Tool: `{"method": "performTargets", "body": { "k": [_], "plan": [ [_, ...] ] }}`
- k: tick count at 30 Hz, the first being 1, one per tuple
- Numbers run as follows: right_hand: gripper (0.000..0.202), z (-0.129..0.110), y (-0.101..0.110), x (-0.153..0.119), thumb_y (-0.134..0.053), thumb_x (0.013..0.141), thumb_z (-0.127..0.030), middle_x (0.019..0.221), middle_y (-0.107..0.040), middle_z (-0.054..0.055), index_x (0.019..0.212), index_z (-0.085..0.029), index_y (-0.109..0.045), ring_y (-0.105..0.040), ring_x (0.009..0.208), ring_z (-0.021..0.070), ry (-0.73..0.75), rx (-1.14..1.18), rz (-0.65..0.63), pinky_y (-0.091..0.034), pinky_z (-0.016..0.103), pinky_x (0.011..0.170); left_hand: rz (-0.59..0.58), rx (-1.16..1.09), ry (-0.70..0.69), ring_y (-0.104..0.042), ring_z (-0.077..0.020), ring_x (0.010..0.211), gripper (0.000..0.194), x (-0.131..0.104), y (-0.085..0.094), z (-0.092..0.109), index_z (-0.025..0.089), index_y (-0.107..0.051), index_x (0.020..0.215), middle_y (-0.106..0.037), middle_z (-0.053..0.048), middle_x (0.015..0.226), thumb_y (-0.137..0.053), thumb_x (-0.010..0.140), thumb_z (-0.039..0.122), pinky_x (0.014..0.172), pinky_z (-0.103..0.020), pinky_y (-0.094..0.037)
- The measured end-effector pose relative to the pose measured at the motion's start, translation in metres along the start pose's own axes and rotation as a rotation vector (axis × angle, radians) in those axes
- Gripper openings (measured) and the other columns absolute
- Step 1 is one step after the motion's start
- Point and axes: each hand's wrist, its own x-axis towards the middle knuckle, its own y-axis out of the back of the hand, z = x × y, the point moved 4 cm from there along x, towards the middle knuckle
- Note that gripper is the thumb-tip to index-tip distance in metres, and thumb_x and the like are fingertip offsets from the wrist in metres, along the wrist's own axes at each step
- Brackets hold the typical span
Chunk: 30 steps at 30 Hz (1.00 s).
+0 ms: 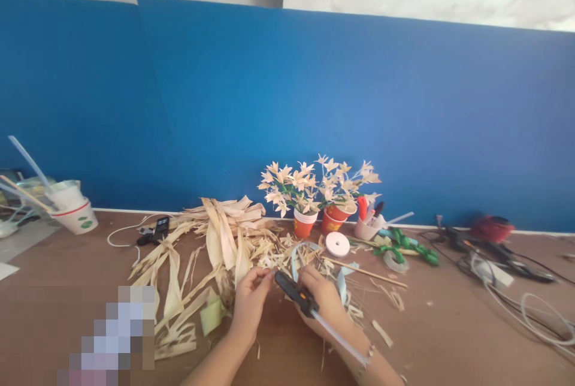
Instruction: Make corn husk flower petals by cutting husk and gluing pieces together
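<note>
My right hand (330, 305) is wrapped round a black hot glue gun (294, 293), with a pale glue stick (339, 338) poking out of its back end. The nozzle points away to the left, at the fingertips of my left hand (250, 297). Those fingers are pinched together; what they hold, if anything, is too small to make out. Dried corn husks (222, 233) lie heaped beyond and left of my left hand. Around my right hand are husk scraps, a light blue ribbon (342, 284) and a thin wooden stick (368, 273).
Husk flowers (296, 182) stand in red paper cups (304, 225) by the blue partition (269, 104). Near them are a white tape roll (337, 244), a cup of tools (366, 229) and green tape (404, 248). Cables (489, 278) tangle at right; a white bucket (79, 218) stands at left.
</note>
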Motion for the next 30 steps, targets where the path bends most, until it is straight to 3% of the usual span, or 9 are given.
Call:
{"method": "performTargets", "body": {
  "k": [30],
  "plan": [
    [0.018, 0.0014, 0.0032, -0.0008, -0.048, 0.063, -0.009, 0.073, -0.044, -0.001, 0.069, -0.021, -0.037, -0.045, 0.061, 0.0129, 0.003, -0.001, -0.014, -0.031, 0.021, 0.055, -0.024, 0.023, -0.034, -0.047, -0.0097, 0.054, 0.026, 0.0018, 0.0014, -0.0043, 0.016, -0.062, 0.072, -0.057, 0.003, 0.061, -0.067, 0.069, 0.041, 0.053, -0.019, -0.036]
  ]
}}
